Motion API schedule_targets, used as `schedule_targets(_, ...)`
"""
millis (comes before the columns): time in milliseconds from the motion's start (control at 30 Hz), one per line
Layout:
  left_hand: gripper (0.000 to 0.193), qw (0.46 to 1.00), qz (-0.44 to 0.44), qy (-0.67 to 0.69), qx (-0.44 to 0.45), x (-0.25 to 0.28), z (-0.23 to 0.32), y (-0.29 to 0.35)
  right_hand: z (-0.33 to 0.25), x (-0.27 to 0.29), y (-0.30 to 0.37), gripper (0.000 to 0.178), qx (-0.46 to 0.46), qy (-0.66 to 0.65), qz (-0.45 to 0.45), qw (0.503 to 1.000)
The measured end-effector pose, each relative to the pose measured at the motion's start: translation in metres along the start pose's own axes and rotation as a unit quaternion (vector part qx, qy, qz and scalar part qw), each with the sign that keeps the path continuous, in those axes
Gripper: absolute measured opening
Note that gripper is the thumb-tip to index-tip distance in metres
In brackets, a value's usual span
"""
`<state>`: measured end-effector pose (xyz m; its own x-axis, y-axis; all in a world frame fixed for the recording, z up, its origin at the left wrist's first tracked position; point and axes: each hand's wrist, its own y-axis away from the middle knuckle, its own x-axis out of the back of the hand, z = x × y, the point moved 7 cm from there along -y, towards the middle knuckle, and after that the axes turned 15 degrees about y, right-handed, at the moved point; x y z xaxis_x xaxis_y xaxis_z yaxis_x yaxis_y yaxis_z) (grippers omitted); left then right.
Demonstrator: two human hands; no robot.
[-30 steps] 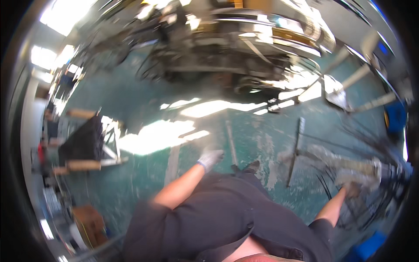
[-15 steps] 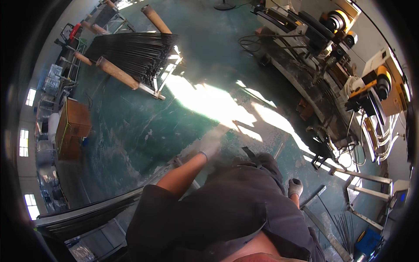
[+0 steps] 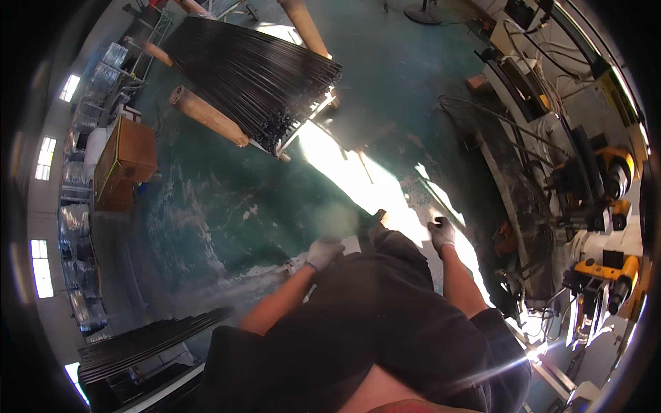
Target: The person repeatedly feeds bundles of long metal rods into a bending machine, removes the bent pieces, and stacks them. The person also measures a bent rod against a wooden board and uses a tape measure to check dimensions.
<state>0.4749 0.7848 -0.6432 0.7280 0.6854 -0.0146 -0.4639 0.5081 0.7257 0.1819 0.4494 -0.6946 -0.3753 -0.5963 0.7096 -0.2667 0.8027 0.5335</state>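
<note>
My left hand (image 3: 325,252), in a pale glove, hangs low beside my dark clothing, over the green floor. Its fingers are blurred, and I see nothing held. My right hand (image 3: 442,236) wears a pale glove with dark fingertips and swings out in front of me above a sunlit patch. The fingers are loosely curled with a small gap to the thumb, and nothing shows between them. Ahead on the left, a long bundle of thin black strips (image 3: 251,76) lies across a metal rack with brown cardboard tubes (image 3: 206,113) at its sides. Both hands are well apart from it.
Machinery with yellow-and-black parts (image 3: 613,172) lines the right side, with a dark bench (image 3: 513,179) before it. Brown cartons (image 3: 131,155) stand at the left by wrapped stock. More black strips (image 3: 148,341) lie at the lower left. A round stand base (image 3: 422,14) is far ahead.
The view has moved forward and turned, bringing the black-strip rack closer. My right hand has swung forward; the left has drawn back. A foot now shows ahead.
</note>
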Motion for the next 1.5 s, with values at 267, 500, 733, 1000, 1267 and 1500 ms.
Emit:
schedule_targets(267, 0.033, 0.92, 0.206, 0.304, -0.135, 0.125, 0.162, -0.04, -0.327, -0.106, -0.119, 0.08, 0.193, 0.186, -0.072, 0.961)
schedule_targets(500, 0.03, 0.952, 0.187, 0.236, -0.063, 0.213, 0.108, -0.176, -0.49, -0.214, -0.16, 0.029, 0.28, 0.325, -0.177, 0.886)
schedule_targets(733, 0.032, 0.935, 0.189, 0.285, -0.092, 0.342, 0.291, -0.227, -0.659, -0.222, -0.209, 0.038, 0.305, 0.347, -0.051, 0.885)
schedule_targets(1000, 0.031, 0.903, 0.279, 0.316, -0.079, 0.426, 0.325, -0.234, -0.803, -0.222, -0.275, 0.086, 0.261, 0.366, 0.177, 0.876)
schedule_targets(1267, 0.034, 0.914, 0.231, 0.329, 0.06, 0.341, 0.248, -0.223, -0.818, -0.26, -0.254, 0.082, 0.235, 0.448, -0.033, 0.862)
schedule_targets(1500, 0.035, 0.928, 0.193, 0.32, -0.012, 0.335, 0.309, -0.267, -0.81, -0.265, -0.292, 0.047, 0.256, 0.396, -0.099, 0.876)
